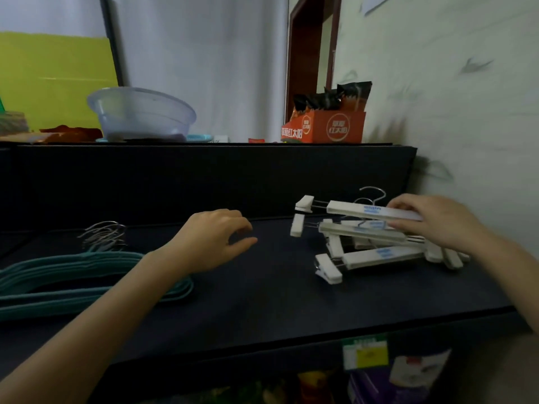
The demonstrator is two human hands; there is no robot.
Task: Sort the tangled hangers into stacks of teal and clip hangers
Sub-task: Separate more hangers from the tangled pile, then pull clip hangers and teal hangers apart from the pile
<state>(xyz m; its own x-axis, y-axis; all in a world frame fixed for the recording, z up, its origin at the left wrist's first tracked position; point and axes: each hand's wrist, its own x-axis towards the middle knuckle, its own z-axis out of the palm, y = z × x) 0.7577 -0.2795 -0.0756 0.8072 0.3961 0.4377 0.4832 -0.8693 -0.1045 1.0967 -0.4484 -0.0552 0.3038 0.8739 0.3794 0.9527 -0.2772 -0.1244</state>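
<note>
A stack of teal hangers (67,275) lies at the left of the dark shelf (262,295), its metal hooks pointing toward the back. At the right sits a loose pile of white clip hangers (376,243). My right hand (434,223) grips the right end of the topmost white clip hanger (364,211), which is lifted a little above the pile. My left hand (215,237) hovers over the middle of the shelf with loosely curled fingers and holds nothing; its forearm crosses over the teal stack.
A raised dark ledge (204,158) behind the shelf carries a clear plastic basin (140,115) and an orange snack box (323,126). A white wall (466,97) closes the right side. Packaged goods (408,371) sit below the shelf's front edge.
</note>
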